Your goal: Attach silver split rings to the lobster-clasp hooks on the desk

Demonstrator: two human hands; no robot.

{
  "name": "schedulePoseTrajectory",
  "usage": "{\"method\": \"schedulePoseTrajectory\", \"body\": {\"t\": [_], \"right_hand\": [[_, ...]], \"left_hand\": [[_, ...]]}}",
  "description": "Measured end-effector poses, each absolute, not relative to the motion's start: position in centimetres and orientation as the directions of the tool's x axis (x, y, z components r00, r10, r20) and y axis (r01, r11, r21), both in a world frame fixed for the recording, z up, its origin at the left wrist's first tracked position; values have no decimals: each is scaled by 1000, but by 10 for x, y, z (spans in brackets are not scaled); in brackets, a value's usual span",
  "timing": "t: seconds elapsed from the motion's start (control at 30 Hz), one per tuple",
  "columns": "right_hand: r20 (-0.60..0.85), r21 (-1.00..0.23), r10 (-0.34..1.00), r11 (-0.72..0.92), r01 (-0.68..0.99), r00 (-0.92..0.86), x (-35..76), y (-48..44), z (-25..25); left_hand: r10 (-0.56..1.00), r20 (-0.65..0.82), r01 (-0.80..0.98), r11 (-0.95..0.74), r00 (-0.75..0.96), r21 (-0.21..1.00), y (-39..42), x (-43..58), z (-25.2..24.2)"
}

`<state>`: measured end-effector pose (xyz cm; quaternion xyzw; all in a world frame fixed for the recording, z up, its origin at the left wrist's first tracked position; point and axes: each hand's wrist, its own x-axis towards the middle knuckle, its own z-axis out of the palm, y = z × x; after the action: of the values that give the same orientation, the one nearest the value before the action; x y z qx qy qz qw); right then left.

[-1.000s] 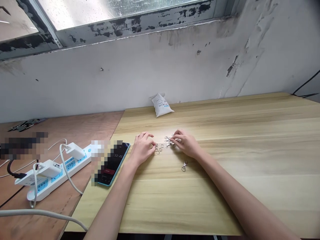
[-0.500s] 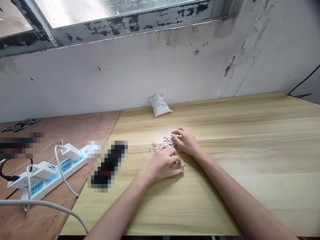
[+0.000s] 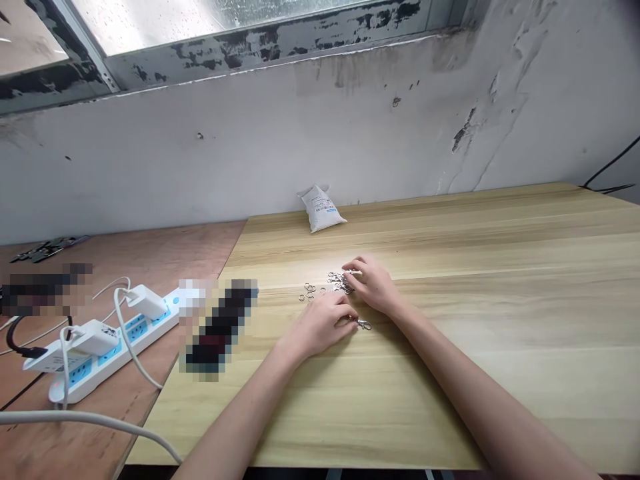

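My left hand (image 3: 325, 323) rests low over the wooden table, its thumb and index finger pinching a small metal clasp (image 3: 365, 325) that sticks out to the right. Farther back, my right hand (image 3: 371, 283) lies at the right side of a pile of silver clasps (image 3: 336, 278). Its fingers are curved and apart at the pile, and they partly cover it. Several small metal rings (image 3: 310, 290) lie left of the pile, just beyond my left hand's knuckles.
A white packet (image 3: 323, 210) lies near the wall. Left of my hands is a blurred dark object (image 3: 223, 330). A white power strip (image 3: 135, 333) with plugs and cables sits on the reddish board (image 3: 200, 247) at the left.
My left thumb and index finger have closed on the clasp, which has turned to point right. The right hand has hardly moved. The view has shifted slightly.
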<state>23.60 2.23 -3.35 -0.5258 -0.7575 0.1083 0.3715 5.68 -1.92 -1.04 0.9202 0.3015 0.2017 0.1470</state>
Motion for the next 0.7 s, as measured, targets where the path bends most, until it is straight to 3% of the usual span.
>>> {"method": "schedulePoseTrajectory", "body": {"t": [0.37,0.53,0.7], "right_hand": [[481,-552,852,477,684,-207,231,13,-23],[484,-517,788,608,602,-380,216,-2,-14],[448,-573,782,623,533,-433,208,-7,-13]], "left_hand": [[652,294,559,-755,699,344,-5,33,-7],[692,300,608,-721,657,332,2,24,-7],[726,440,607,-686,529,401,3,22,-4]]}}
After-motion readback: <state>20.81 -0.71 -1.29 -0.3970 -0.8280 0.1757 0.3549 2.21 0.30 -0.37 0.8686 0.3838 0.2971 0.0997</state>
